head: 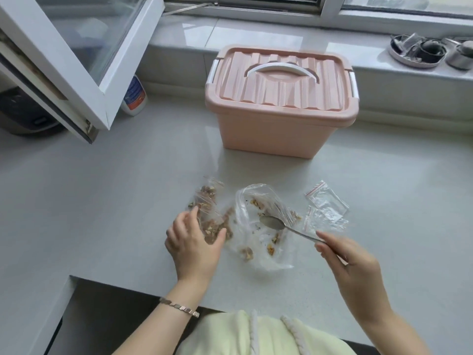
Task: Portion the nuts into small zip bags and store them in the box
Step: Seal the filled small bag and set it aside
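- At the far left we see an open window sash (76, 60) swung in over the tabletop (115, 201). A white bottle (134, 97) stands behind its lower corner.
- Our left hand (192, 242), with a bracelet (179, 306) on the wrist, lies left of centre. Its grip curls round the near end of a filled zip bag (213, 228) on the tabletop, fingers on the left and thumb on the right.
- Just beyond that hand lie more bagged nuts (204, 198); we cannot tell how many bags.
- To the right, a large clear bag (267, 262) lies open and nearly flat, with a few loose nut pieces (247, 252) inside.
- The spoon (272, 222) has its bowl over that bag's mouth, and the bowl looks empty.
- Far behind stands the pink box (279, 129), its lid (281, 88) on and the white handle lying flat.
- Right of the clear bag, empty zip bags (326, 201) with red strips lie overlapping.
- Our right hand (353, 262) is near right; its grip pinches the end of the spoon handle between thumb and fingers.
- At the far right, metal dishes (419, 51) sit on the window sill (281, 32).
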{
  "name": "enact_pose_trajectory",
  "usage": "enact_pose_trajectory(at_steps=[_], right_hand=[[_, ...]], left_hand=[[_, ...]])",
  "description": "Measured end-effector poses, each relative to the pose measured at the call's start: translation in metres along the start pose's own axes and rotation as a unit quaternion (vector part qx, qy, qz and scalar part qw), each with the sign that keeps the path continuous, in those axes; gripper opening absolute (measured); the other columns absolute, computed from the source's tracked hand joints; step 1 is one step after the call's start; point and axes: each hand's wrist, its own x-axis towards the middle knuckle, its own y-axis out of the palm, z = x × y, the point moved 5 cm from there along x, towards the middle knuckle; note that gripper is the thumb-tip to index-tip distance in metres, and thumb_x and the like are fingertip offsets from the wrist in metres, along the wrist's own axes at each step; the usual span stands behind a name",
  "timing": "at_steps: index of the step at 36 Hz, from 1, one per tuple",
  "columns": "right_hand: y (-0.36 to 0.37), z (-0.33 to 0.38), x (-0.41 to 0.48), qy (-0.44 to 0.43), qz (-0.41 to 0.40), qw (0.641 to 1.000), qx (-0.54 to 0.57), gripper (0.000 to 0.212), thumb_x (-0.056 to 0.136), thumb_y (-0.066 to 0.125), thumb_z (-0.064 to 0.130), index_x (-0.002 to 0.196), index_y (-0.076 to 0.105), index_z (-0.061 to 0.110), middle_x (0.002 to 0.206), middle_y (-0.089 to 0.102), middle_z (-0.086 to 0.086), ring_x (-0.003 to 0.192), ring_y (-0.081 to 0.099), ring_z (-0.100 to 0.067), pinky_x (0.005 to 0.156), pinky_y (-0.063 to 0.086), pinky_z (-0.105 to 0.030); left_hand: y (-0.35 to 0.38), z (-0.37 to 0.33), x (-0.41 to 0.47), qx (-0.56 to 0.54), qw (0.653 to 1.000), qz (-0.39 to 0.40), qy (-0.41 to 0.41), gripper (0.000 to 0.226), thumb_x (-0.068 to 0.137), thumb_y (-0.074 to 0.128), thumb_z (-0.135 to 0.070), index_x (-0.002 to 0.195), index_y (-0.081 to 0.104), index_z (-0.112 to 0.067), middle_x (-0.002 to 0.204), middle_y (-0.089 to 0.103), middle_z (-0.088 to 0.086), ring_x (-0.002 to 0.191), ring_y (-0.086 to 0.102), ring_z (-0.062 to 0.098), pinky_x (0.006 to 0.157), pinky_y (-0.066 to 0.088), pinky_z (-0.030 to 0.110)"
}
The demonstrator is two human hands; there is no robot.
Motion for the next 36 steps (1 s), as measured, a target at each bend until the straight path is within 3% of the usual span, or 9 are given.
enact_pose_trajectory(at_steps=[3, 6, 10, 13, 16, 22, 26, 33, 36], right_hand=[[0.003, -0.002, -0.007, -0.084, -0.002, 0.992, -0.095, 0.045, 0.092, 0.046, 0.039, 0.096, 0.070, 0.001, 0.083, 0.065, 0.000, 0.078, 0.057, -0.010, 0.071, 0.044, -0.018], [0.003, -0.006, -0.010, -0.085, -0.017, 0.991, -0.106, 0.042, 0.093, 0.046, 0.035, 0.093, 0.071, 0.001, 0.080, 0.066, -0.002, 0.077, 0.057, -0.010, 0.071, 0.044, -0.018], [-0.004, -0.024, -0.012, 0.135, -0.076, 0.987, 0.033, 0.021, 0.091, 0.053, 0.029, 0.090, 0.070, 0.016, 0.072, 0.070, 0.017, 0.074, 0.063, 0.001, 0.070, 0.045, -0.006], [-0.008, -0.042, -0.018, 0.332, -0.117, 0.907, 0.230, 0.013, 0.089, 0.058, 0.014, 0.085, 0.070, 0.013, 0.070, 0.073, 0.001, 0.063, 0.066, -0.005, 0.063, 0.052, -0.011], [-0.013, -0.043, -0.019, 0.386, -0.076, 0.863, 0.318, 0.014, 0.089, 0.056, 0.005, 0.090, 0.068, 0.013, 0.072, 0.072, -0.004, 0.063, 0.067, -0.007, 0.058, 0.053, -0.012], [-0.006, -0.039, 0.001, 0.373, 0.094, 0.894, 0.229, 0.024, 0.093, 0.044, -0.004, 0.101, 0.057, 0.014, 0.064, 0.047, -0.003, 0.051, 0.042, -0.013, 0.044, 0.033, -0.014], [0.001, -0.027, 0.040, 0.318, 0.114, 0.929, 0.149, 0.016, 0.084, 0.055, 0.010, 0.082, 0.039, 0.014, 0.071, 0.034, 0.001, 0.057, 0.029, -0.012, 0.050, 0.029, -0.017], [0.030, 0.006, 0.102, 0.114, 0.190, 0.973, -0.066, 0.062, 0.063, 0.081, 0.021, 0.109, 0.040, 0.010, 0.106, 0.038, -0.001, 0.084, 0.042, -0.012, 0.073, 0.037, -0.020], [0.045, 0.007, 0.111, 0.113, 0.235, 0.959, -0.108, 0.041, 0.068, 0.075, 0.021, 0.093, 0.043, 0.017, 0.088, 0.050, 0.004, 0.080, 0.049, -0.021, 0.071, 0.042, -0.032]], left_hand=[[0.007, -0.029, -0.004, -0.078, 0.996, 0.044, 0.027, 0.069, 0.075, 0.068, -0.044, 0.131, 0.043, -0.012, 0.131, 0.045, 0.009, 0.119, 0.040, 0.026, 0.100, 0.035, 0.038], [0.029, -0.048, -0.002, -0.072, 0.983, 0.166, 0.008, 0.076, 0.076, 0.060, -0.058, 0.133, 0.036, -0.015, 0.131, 0.046, 0.003, 0.117, 0.047, 0.021, 0.096, 0.043, 0.037], [0.049, -0.057, 0.006, -0.003, 0.972, 0.235, -0.020, 0.059, 0.079, 0.063, -0.049, 0.114, 0.042, -0.007, 0.111, 0.056, 0.010, 0.101, 0.056, 0.029, 0.076, 0.048, 0.033], [0.054, -0.057, 0.011, -0.006, 0.973, 0.230, -0.023, 0.030, 0.086, 0.060, -0.027, 0.103, 0.047, -0.006, 0.098, 0.060, 0.009, 0.084, 0.057, 0.027, 0.066, 0.045, 0.030], [0.052, -0.065, 0.014, -0.049, 0.974, 0.219, 0.005, 0.004, 0.087, 0.052, -0.012, 0.089, 0.052, -0.009, 0.085, 0.060, 0.007, 0.076, 0.055, 0.026, 0.064, 0.043, 0.030], [0.034, -0.090, 0.010, -0.119, 0.965, 0.206, 0.113, 0.012, 0.091, 0.047, -0.015, 0.087, 0.058, -0.012, 0.083, 0.058, 0.001, 0.079, 0.052, 0.021, 0.069, 0.041, 0.031], [0.023, -0.109, 0.007, -0.140, 0.939, 0.255, 0.184, 0.017, 0.091, 0.048, -0.011, 0.101, 0.061, -0.011, 0.097, 0.058, 0.007, 0.090, 0.053, 0.020, 0.079, 0.039, 0.024], [0.013, -0.128, 0.005, -0.164, 0.919, 0.288, 0.216, 0.023, 0.086, 0.061, -0.013, 0.109, 0.063, -0.015, 0.099, 0.058, -0.001, 0.094, 0.054, 0.010, 0.077, 0.037, 0.010], [0.009, -0.131, 0.005, -0.198, 0.909, 0.292, 0.223, 0.025, 0.079, 0.067, -0.006, 0.103, 0.065, -0.016, 0.096, 0.062, 0.002, 0.092, 0.057, 0.013, 0.083, 0.043, 0.018]])
